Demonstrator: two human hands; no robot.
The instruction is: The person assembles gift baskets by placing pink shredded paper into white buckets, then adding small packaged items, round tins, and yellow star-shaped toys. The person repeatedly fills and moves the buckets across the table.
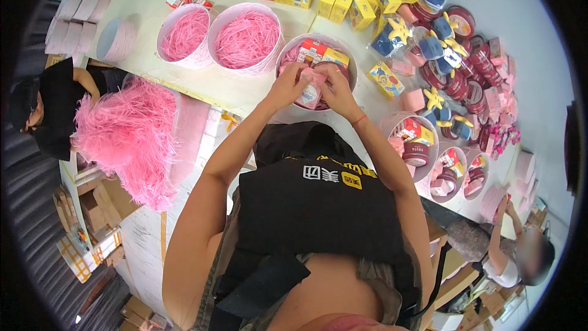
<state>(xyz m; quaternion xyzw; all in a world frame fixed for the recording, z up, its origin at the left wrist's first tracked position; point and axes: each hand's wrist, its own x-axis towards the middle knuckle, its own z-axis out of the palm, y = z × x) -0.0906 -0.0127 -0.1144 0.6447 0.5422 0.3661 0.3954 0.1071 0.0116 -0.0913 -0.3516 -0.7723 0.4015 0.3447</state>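
Both hands meet over a round white bucket point(283, 97) in front of me. Between the fingers of my left hand point(288, 87) and my right hand point(338, 91) is a small pink packet with a pale label point(310, 94). The fingers of both hands are closed on it, and the hands partly cover it. Inside the bucket, beyond my fingers, sit a red and white box point(313, 49) and a yellow box point(336, 56). A dark red round tin point(343, 72) shows beside my right hand. Pink shredded paper point(290, 54) lies around them.
Left stand two buckets of pink shred point(246, 38); a larger pink shred heap point(131, 138) lies beyond. Yellow boxes point(340, 3), red tins point(456, 86) and blue-yellow toys point(433, 46) crowd the right. Filled buckets point(422, 147) line the near right. Two people work nearby.
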